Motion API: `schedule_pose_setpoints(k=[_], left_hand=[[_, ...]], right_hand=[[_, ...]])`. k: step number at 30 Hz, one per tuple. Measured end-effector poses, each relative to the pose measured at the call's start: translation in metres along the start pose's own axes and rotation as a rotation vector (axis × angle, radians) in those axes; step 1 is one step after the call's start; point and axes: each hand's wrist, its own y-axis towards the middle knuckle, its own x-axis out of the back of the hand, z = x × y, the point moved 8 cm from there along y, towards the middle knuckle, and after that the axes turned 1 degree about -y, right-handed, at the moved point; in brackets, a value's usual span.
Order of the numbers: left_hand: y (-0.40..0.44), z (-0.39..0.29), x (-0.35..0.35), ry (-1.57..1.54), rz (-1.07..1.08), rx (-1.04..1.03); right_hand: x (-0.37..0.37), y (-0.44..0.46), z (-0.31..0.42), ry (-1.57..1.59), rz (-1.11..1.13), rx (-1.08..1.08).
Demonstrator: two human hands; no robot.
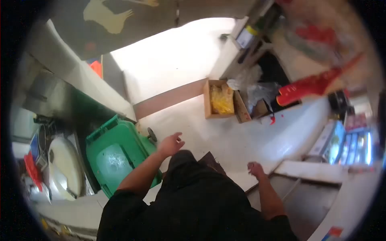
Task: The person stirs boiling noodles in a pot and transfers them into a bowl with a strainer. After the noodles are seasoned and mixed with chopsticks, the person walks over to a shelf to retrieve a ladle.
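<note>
My left hand [171, 144] hangs in front of my body with its fingers apart and nothing in them. It is nearest to a green wheeled bin [112, 150] with its lid down, standing to my left; the hand does not grip it. Out to the right, my right hand [255, 168] is held low over the floor, its fingers loosely bent and slightly apart. No object shows in it. A low grey surface with a white edge [307, 172] lies beside that forearm.
Ahead on the pale floor [181, 120] stands a cardboard box [208, 106] with yellow plastic inside. Clear plastic bags [261, 94] lie beside it. At left, a round board [66, 164] carries a knife. A red item [309, 88] hangs at upper right, near a lit cabinet [356, 148].
</note>
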Motion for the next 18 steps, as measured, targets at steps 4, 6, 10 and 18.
schedule_pose_setpoints(k=[4,6,10,18], left_hand=[[0.073,-0.01,0.084,-0.196,-0.233,0.07],[0.123,-0.04,0.141,-0.219,-0.305,-0.002],[0.23,-0.122,0.271,-0.192,-0.416,-0.231],[0.294,-0.128,0.613,0.048,-1.205,-0.347]], right_hand=[[0.03,0.109,0.264,-0.237,0.048,0.529],[0.016,0.129,0.402,-0.146,0.063,0.708],[-0.005,0.079,0.668,-0.054,0.091,1.034],[0.091,0.229,0.931,0.421,-0.121,1.117]])
